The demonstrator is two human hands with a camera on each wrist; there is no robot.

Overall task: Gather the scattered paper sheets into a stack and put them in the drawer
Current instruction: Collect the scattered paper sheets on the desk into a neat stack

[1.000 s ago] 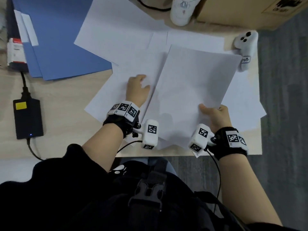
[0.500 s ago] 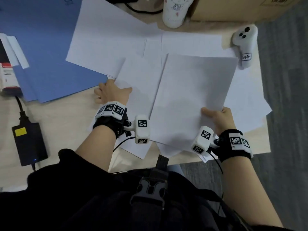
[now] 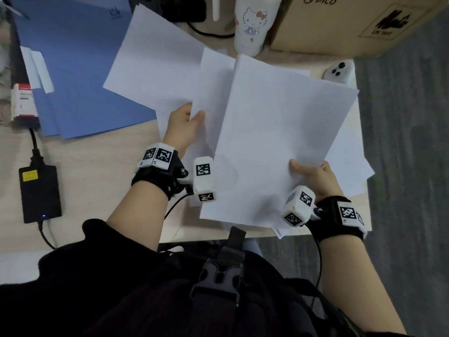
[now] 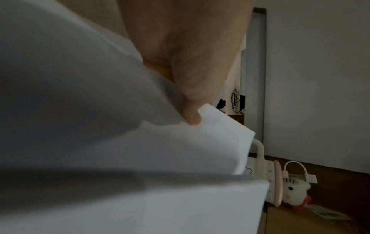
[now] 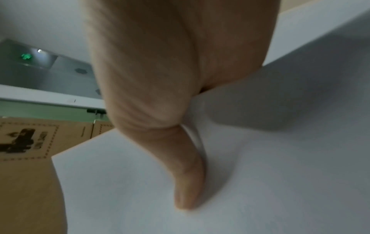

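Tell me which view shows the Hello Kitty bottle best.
The left wrist view: the Hello Kitty bottle shows its lid, handle and cat face, though paper hides its base. The head view shows only its printed side, cut off at the top edge. The right wrist view shows none of it.

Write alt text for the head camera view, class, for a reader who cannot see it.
A person's right hand holds a lifted stack of white sheets above a wooden desk, while the left hand pinches another sheet. More paper, blue folders and a cardboard box lie around.
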